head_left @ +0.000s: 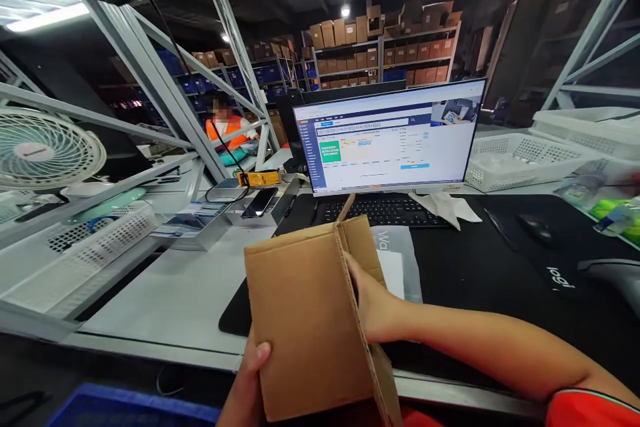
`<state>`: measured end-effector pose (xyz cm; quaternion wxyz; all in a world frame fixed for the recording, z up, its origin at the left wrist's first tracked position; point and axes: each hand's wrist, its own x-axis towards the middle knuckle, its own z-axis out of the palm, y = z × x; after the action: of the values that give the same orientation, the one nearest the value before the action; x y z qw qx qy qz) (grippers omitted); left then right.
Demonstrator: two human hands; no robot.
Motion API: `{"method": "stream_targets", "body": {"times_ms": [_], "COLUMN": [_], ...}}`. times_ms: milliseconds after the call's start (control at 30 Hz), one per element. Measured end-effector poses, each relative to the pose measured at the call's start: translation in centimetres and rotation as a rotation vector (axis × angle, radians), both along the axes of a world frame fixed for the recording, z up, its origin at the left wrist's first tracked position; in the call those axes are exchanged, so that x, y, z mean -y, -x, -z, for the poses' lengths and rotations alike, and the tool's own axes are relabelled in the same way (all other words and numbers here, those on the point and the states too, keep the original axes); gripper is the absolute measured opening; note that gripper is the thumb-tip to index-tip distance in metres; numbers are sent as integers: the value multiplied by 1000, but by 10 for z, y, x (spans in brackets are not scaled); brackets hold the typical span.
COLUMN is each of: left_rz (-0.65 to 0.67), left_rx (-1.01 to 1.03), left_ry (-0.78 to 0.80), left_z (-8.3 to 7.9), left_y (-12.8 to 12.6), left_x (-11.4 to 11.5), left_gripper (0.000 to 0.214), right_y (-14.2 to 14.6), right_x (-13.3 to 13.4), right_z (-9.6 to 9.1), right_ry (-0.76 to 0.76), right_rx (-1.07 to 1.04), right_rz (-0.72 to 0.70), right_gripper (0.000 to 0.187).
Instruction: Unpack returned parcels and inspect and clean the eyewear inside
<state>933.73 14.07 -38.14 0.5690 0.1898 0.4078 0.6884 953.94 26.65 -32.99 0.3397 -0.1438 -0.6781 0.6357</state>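
A brown cardboard box (305, 320) is held up in front of me over the desk's front edge, tilted, with its opening to the right and flaps folded out. My left hand (250, 373) grips its lower left side, the thumb on the near face and the other fingers hidden behind it. My right hand (373, 307) reaches into the open side; its fingers are inside the box and out of sight, so what they touch cannot be seen. Behind the box, a translucent plastic bag (410, 267) and white paper lie on the black desk mat (470, 273).
A monitor (390, 140) and keyboard (395, 211) stand beyond the box. A mouse (534, 228) is on the right, near a white basket (520, 160). On the left are a phone (260, 203), a white perforated tray (100, 247) and a fan (45, 150). A person in an orange vest (225, 130) sits farther back.
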Motion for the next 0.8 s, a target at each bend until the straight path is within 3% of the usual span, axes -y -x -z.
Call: {"method": "stream_targets", "body": {"times_ms": [100, 200, 300, 433, 567, 667, 800], "left_rz": [-54, -125, -162, -206, -228, -235, -248], "left_rx": [4, 35, 23, -55, -110, -133, -112], "left_ry": [33, 108, 202, 292, 289, 268, 277], "left_z": [-1, 0, -2, -5, -4, -5, -13], "left_y": [6, 16, 20, 19, 22, 21, 20], "left_x": [1, 3, -2, -15, -18, -15, -16], "left_gripper": [98, 89, 77, 69, 72, 73, 68], "right_y": [-14, -34, -45, -47, -48, -51, -57], "right_x": [-9, -26, -37, -37, -35, -35, -35], "right_z": [-9, -9, -3, 0, 0, 3, 8], "right_ry": [158, 344, 404, 413, 307, 390, 543], "right_rx": [55, 51, 5, 2, 107, 60, -39], "right_rz": [2, 238, 402, 304, 212, 130, 106], "right_gripper": [155, 139, 123, 98, 108, 108, 88]}}
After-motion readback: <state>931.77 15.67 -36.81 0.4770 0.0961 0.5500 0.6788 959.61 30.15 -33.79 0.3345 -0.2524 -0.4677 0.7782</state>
